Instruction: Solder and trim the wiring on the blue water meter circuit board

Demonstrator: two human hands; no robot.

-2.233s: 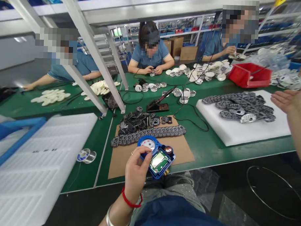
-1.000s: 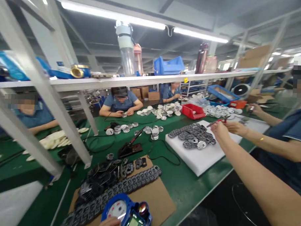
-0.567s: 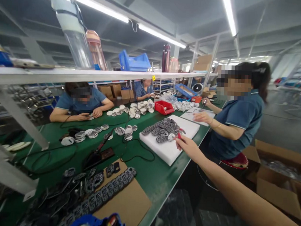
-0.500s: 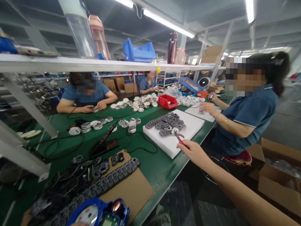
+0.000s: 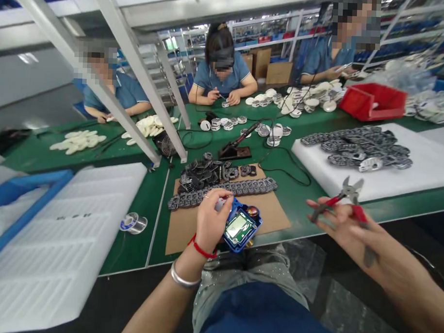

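My left hand is closed on a blue device housing above the cardboard, near the table's front edge. The housing is open, showing a green circuit board with a small display and a round reddish part. Much of its left side is hidden by my fingers. On the right, my right hand holds red-handled diagonal cutters, loosely threaded between the fingers. Their jaws point up and stand apart, with nothing between them. A row of dark grey moulded parts lies behind the left hand.
A white foam slab bears dark grey parts and a whitish piece. Behind are a red bin, a soldering iron on its stand and cables. Left are a solder spool, a white ribbed tray and shelf posts. Co-workers sit opposite.
The view has swung left and downward. My right hand, with the cutters, has drawn back from over the foam slab to the table's front edge. My left hand still holds the blue housing.
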